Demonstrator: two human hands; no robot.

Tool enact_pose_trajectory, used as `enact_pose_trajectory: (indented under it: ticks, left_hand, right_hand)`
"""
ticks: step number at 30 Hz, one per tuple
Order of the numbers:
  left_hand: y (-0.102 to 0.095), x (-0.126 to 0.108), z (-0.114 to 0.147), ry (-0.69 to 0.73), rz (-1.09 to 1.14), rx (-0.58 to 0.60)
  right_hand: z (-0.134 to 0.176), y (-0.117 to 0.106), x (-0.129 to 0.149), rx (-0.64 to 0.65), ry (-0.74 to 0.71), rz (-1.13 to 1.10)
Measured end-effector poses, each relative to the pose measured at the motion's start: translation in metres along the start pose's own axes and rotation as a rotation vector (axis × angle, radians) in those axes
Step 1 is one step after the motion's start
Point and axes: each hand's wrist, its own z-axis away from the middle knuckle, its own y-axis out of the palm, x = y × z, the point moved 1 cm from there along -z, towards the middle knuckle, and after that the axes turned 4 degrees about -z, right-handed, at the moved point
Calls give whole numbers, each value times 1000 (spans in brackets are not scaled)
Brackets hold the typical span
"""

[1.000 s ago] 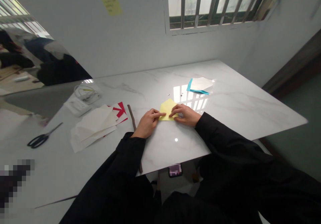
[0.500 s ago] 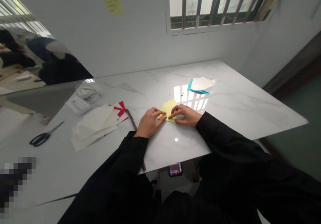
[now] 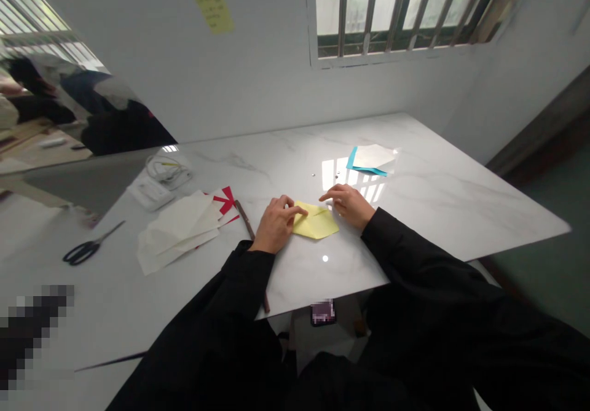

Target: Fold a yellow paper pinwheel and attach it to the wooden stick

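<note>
A folded piece of yellow paper lies on the white marbled tabletop, a crease showing across its upper part. My left hand grips its left side, the index finger stretched over the top of the sheet. Just beyond its right corner hovers my right hand, open and apart from the sheet, with its index finger reaching out and nothing held. The left thumb is mostly hidden from view. Close to my left wrist lies a thin brown stick, partly covered by my sleeve.
Cream paper sheets and red paper pieces lie left of my hands, near black-handled scissors and a white box with a cable. White and blue papers rest toward the back right. Small bits dot the table.
My right hand has come off the yellow paper and moved slightly right and up. The sheet has been turned and now extends nearer to me, with more of it showing.
</note>
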Motion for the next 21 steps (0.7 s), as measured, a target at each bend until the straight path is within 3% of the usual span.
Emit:
enact_pose_trajectory:
  ticks: [5, 12, 21]
  left_hand:
    - [0, -2, 1, -30, 104, 63]
    - [2, -1, 2, 71, 85, 31]
    - [4, 6, 0, 57, 157, 63]
  right_hand:
    - [-1, -1, 3, 172, -77, -37]
    - [-2, -3, 1, 228, -66, -128]
    - [-2, -9, -1, 294, -107, -224]
